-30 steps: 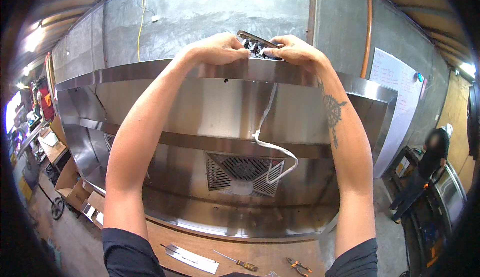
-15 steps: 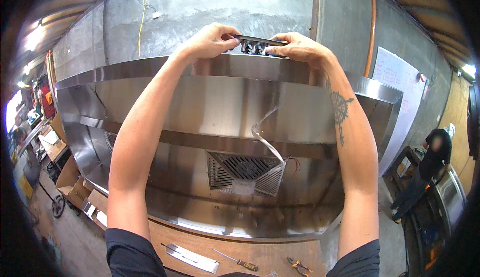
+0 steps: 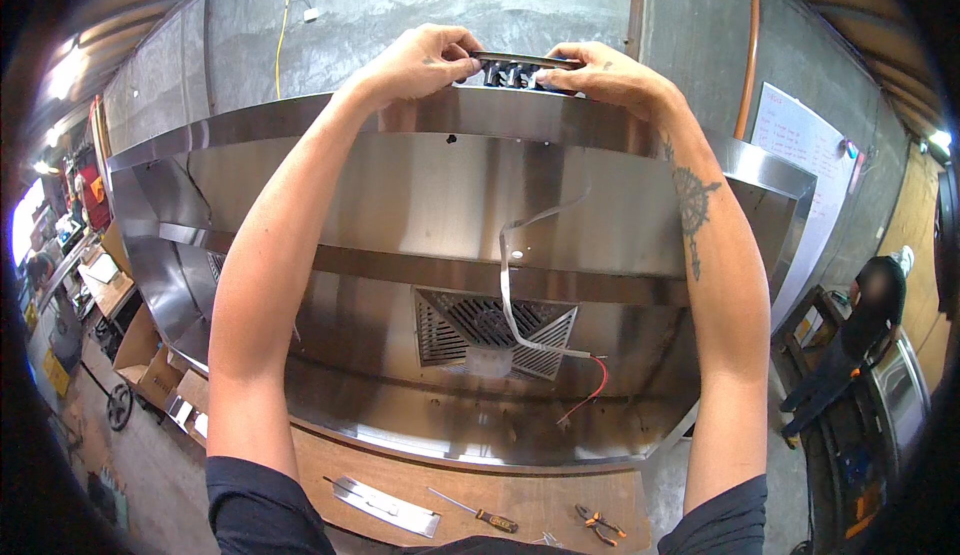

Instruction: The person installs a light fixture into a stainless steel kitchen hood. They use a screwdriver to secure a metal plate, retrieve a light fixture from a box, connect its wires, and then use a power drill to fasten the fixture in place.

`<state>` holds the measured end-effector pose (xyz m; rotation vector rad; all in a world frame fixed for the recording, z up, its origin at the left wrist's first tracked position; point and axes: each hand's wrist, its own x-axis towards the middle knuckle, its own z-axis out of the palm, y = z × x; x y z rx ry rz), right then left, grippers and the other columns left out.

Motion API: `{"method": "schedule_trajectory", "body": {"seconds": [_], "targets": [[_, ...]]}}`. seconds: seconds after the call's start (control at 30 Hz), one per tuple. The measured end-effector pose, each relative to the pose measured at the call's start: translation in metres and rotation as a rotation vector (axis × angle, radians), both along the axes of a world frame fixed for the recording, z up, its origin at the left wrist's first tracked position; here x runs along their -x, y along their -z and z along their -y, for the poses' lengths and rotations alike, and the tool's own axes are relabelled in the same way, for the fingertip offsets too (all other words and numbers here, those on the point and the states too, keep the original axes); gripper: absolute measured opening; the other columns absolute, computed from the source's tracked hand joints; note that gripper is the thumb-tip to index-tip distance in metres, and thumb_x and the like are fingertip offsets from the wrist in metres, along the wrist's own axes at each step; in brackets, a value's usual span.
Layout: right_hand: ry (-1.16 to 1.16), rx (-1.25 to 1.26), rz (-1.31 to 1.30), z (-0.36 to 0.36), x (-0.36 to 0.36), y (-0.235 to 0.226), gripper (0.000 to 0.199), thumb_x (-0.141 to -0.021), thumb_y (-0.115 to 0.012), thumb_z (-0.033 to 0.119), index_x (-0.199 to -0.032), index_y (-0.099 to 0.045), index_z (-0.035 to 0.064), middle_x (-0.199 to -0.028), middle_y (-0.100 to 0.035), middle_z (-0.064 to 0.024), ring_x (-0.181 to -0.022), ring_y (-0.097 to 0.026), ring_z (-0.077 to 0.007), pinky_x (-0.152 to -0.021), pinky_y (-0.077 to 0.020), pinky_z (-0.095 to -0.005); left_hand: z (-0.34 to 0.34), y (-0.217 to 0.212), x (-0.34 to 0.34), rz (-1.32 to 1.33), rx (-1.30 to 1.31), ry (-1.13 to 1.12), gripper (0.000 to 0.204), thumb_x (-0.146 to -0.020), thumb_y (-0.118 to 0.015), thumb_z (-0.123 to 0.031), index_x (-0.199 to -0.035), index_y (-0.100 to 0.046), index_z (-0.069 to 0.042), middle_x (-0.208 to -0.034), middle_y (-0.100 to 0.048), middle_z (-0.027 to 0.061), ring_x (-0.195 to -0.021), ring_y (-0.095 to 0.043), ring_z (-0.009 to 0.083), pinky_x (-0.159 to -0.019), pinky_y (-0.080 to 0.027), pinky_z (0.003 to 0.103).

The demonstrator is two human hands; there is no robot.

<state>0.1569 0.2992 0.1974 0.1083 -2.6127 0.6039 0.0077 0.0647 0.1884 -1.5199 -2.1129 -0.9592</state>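
2 hands of yours share the load: your left hand (image 3: 425, 63) pinches one end of the dark-topped strip (image 3: 525, 59), and your right hand (image 3: 610, 75) grips the other. It sits between them, above the upper edge of the steel hood (image 3: 480, 110). It looks unseated, its black parts (image 3: 514, 77) showing underneath. Below your hands, the white cable (image 3: 505, 285) dangles, its red wire (image 3: 603, 380) apparently unconnected, so that seems undone too. Beyond your right hand, a white sheet (image 3: 785, 160) carries handwriting too small to read; no brand is clear.
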Motion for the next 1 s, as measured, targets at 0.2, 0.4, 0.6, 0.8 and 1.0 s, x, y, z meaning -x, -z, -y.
{"method": "schedule_trajectory", "body": {"seconds": [0.2,0.4,0.6,0.8,1.0], "targets": [[0.027,-0.051,-0.011,-0.004,0.001,0.002,0.045,-0.094,-0.072,0.037,-0.121,-0.07,0.0022,-0.107,-0.072,-0.0101,-0.099,-0.061,-0.0189,-0.088,-0.0486,-0.0345,-0.002,0.0,0.007,-0.024,0.024,0.056,0.033,-0.098,-0.071,-0.028,-0.119,-0.072,-0.003,-0.102,-0.077,0.0078,-0.09,-0.065,0.0128,-0.083,-0.052,0.031],[-0.014,-0.071,0.026,-0.007,-0.006,0.004,0.046,-0.095,-0.071,0.039,-0.125,-0.071,0.0034,-0.114,-0.073,-0.0124,-0.107,-0.063,-0.0212,-0.096,-0.0482,-0.0369,-0.003,0.004,0.007,-0.09,0.096,0.035,0.029,-0.098,-0.072,-0.027,-0.114,-0.075,-0.002,-0.098,-0.076,0.0061,-0.091,-0.065,0.0131,-0.087,-0.052,0.032],[0.026,-0.076,0.038,-0.011,0.003,0.002,0.052,-0.093,-0.073,0.044,-0.131,-0.071,0.0088,-0.121,-0.072,-0.0117,-0.114,-0.063,-0.0233,-0.101,-0.0468,-0.0382,-0.003,0.001,0.012,-0.131,0.078,0.035,0.026,-0.099,-0.071,-0.024,-0.111,-0.075,-0.002,-0.096,-0.076,0.0072,-0.09,-0.065,0.0136,-0.087,-0.052,0.033],[0.034,-0.086,0.05,-0.008,0.007,-0.001,0.052,-0.093,-0.073,0.047,-0.129,-0.072,0.0096,-0.116,-0.074,-0.0089,-0.107,-0.063,-0.0195,-0.097,-0.0478,-0.0371,-0.001,-0.001,0.011,-0.167,0.06,-0.016,0.025,-0.098,-0.071,-0.023,-0.111,-0.074,-0.001,-0.098,-0.077,0.0074,-0.092,-0.066,0.014,-0.088,-0.052,0.033],[-0.152,-0.018,0.065,-0.033,0.002,0.004,0.042,-0.1,-0.068,0.038,-0.13,-0.072,0.0081,-0.114,-0.075,-0.006,-0.107,-0.064,-0.0163,-0.098,-0.0484,-0.0326,-0.006,0.0,0.009,-0.145,0.114,0.067,0.031,-0.098,-0.072,-0.026,-0.118,-0.074,-0.003,-0.102,-0.077,0.0075,-0.094,-0.067,0.0143,-0.09,-0.053,0.033]]}}
